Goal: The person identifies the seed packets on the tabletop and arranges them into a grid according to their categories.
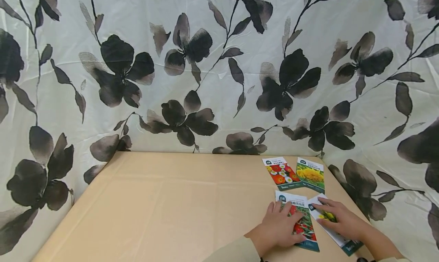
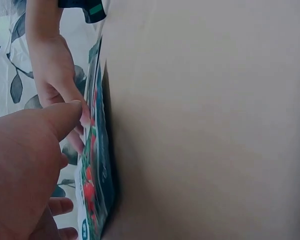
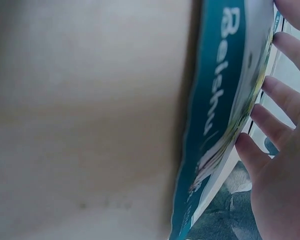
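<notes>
On the teal band at the foot of the yellow-flower seed packet (image 1: 337, 239), which lies under the right hand (image 1: 344, 219), white lettering seems to read "Beishu"; a second, smaller line on it is too blurred to read. The white head of the red-flower seed packet (image 1: 306, 228), beneath the left hand (image 1: 279, 225), carries a round dark-green logo and a line of dark Chinese-style characters, too small to make out and partly covered by the fingers. Its lower band is also teal, its print unclear.

The left hand lies spread on the red-flower packet, fingers extended and gripping nothing, hiding much of its left side. The right hand is likewise spread, fingertips on the yellow-flower packet and hiding its middle; it has hold of nothing.

Just beyond the left hand's fingertips lies a seed packet with red and white blooms (image 1: 282, 174); to its right, beyond the right hand, is a seed packet with golden blooms (image 1: 310, 174). Both show the same kind of logo and teal foot. The tan tabletop (image 1: 154, 208) stretches to the left of the left hand, and a floral cloth (image 1: 236, 79) hangs behind, beyond both hands.
</notes>
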Available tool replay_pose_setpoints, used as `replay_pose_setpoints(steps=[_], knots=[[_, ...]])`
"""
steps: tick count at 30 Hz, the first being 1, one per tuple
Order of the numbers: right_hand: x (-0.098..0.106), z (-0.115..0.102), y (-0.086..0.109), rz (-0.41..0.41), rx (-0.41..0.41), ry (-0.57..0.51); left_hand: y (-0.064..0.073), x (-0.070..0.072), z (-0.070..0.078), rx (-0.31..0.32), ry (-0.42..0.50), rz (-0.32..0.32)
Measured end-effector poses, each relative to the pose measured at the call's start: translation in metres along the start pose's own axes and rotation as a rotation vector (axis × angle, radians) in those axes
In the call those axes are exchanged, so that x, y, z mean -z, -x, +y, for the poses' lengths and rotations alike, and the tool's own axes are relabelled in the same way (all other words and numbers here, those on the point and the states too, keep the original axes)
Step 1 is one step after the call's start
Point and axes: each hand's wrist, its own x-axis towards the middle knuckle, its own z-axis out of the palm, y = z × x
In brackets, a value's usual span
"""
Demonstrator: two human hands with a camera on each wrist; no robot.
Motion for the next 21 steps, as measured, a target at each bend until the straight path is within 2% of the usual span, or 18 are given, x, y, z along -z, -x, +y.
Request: replay_pose_setpoints(steps=[10,16,21], knots=[[-0.001,-0.003,-0.001,0.001,-0.017,-0.002,-0.008,0.01,0.005,-0.01,-0.011,-0.051],[0.0,-0.004,-0.001,-0.008,-0.04,-0.007,-0.013,0.008,0.006,-0.018,0.001,-0.049],[0.0,-0.005,-0.002,-0.019,-0.058,-0.011,-0.015,0.006,0.009,0.01,0.007,-0.052]])
